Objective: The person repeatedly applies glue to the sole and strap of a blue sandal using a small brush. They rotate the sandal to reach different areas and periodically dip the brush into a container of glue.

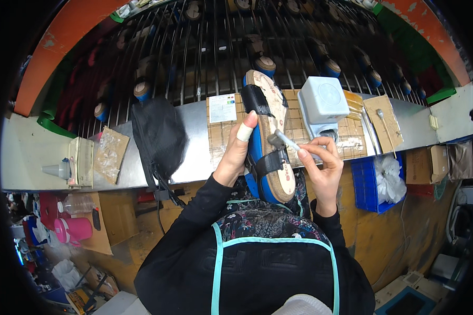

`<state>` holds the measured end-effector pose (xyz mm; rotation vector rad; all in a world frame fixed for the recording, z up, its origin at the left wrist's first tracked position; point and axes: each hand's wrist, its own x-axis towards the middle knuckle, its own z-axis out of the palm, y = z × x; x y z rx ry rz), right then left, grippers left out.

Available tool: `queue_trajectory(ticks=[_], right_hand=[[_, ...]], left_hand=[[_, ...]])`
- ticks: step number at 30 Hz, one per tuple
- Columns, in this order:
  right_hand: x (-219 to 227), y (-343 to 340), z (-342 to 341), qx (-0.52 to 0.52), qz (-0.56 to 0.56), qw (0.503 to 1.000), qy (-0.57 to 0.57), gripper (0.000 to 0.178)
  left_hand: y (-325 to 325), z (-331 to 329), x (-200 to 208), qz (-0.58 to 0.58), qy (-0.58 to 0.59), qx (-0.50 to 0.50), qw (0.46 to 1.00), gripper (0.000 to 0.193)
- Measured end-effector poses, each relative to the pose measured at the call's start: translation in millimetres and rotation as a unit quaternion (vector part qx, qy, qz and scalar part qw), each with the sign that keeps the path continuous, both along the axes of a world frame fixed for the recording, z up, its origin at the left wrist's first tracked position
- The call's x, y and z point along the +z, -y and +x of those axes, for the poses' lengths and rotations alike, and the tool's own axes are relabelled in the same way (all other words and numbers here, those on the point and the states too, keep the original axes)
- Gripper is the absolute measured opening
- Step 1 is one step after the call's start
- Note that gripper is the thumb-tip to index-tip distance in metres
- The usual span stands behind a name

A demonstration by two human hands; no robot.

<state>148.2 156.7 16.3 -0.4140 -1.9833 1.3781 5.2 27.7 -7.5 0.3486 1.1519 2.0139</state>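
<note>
My left hand [235,155], with a white wrap round its thumb, grips a sandal [285,177] with black straps, a beige printed face and a cork-like edge. A blue form, which looks like a shoe last [256,142], shows along its left side. The sandal stands lengthwise before me, over the bench edge. Between the fingertips and thumb of my right hand [323,164] is a small brush [289,142] with a pale handle. Its grey head touches or nearly touches the sandal's middle, between the straps. The left fingers behind the sandal are hidden.
A white box-shaped container [324,102] stands on cardboard [218,137] right of the sandal. A black bag [157,139] lies left. Beyond runs a rack of metal rods [202,63] carrying several similar shoes. A swab-like stick [386,126] rests right, above a blue crate [366,184].
</note>
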Motion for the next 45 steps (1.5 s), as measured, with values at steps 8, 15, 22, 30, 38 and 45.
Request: queue_trajectory(ticks=[8,15,22,30,38,45], right_hand=[[4,7,-18,-0.083,0.140,0.987,0.002,0.016],[7,4,-29,-0.132,0.271,0.952,-0.049,0.021],[8,-4,-20,-0.043,0.230,0.972,-0.020,0.021],[14,-12,-11,0.012,0.249,0.968,-0.003,0.019],[21,-23,-8,0.059,0.241,0.969,0.008,0.019],[18,-17,-9,-0.006,0.271,0.962,-0.030,0.019]], left_hand=[[11,-1,-9,-0.023,-0.046,0.021,0.998,0.063],[15,-5,-8,-0.046,-0.092,0.040,0.994,0.063],[20,-13,-10,-0.038,-0.072,0.005,0.997,0.069],[18,-23,-2,-0.049,-0.117,0.025,0.992,0.072],[16,-29,12,-0.059,-0.167,0.042,0.983,0.073],[14,-28,16,-0.072,-0.190,0.044,0.978,0.069]])
